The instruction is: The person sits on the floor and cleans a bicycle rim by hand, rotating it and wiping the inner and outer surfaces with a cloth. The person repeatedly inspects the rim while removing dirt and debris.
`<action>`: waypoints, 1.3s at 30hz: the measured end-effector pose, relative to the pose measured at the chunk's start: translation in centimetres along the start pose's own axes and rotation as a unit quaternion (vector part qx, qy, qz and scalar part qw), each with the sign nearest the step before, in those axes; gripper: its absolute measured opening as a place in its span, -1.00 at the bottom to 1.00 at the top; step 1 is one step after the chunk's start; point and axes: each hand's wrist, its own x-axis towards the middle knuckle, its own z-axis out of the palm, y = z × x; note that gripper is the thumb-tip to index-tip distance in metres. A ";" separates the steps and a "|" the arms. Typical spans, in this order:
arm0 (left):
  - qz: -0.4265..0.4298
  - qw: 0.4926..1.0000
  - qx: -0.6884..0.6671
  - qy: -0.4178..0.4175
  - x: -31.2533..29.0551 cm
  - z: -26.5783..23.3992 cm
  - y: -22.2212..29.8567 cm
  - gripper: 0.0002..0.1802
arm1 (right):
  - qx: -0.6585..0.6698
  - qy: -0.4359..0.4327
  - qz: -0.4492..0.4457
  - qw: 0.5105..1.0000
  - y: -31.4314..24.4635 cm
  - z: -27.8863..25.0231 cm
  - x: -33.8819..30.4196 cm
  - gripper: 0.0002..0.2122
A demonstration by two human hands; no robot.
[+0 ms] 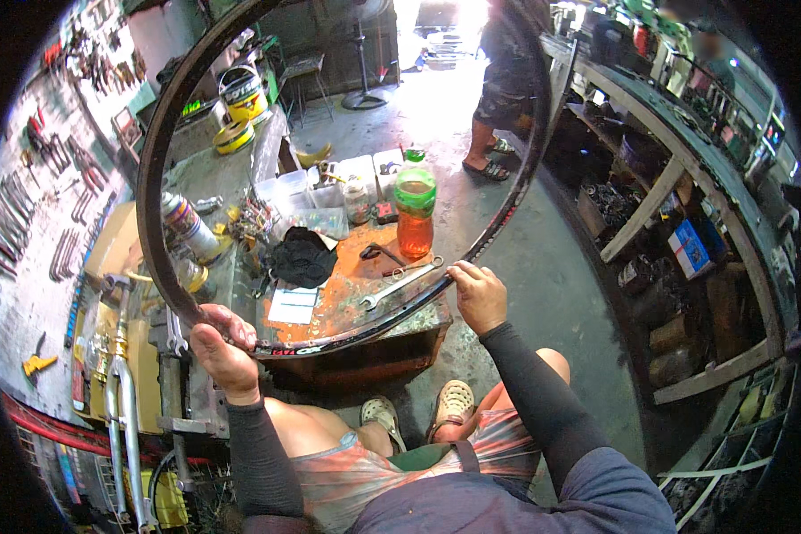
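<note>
Black-sleeved, clamping fingers of left hand (226,350) around a spokeless bicycle rim (148,178) at its seven o'clock and right hand (479,298) at four, likely spread for balance, with orange tabletop (343,282) toward twelve.

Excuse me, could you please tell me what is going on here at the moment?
A seated person holds a dark wheel rim in front of them with both hands: the left hand grips its lower left part, the right hand its lower right. Past the rim, a wrench and a green-and-orange bottle are on a worn orange tabletop. Farther off, another person stands on the right.
</note>
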 end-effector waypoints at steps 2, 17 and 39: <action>0.014 1.000 0.000 -0.004 -0.4 -0.5 -0.2 -0.23 | -0.009 -0.028 0.009 1.000 -0.8 1.3 -0.6 -0.71; 0.067 0.997 0.016 0.019 -2.2 -0.9 -0.5 -0.23 | -0.028 -0.140 -0.030 0.989 -11.0 2.7 -5.3 -0.33; 0.076 0.994 0.050 0.062 -2.6 -0.3 0.0 -0.21 | 0.012 -0.257 -0.100 0.961 -8.6 2.8 -5.1 -0.12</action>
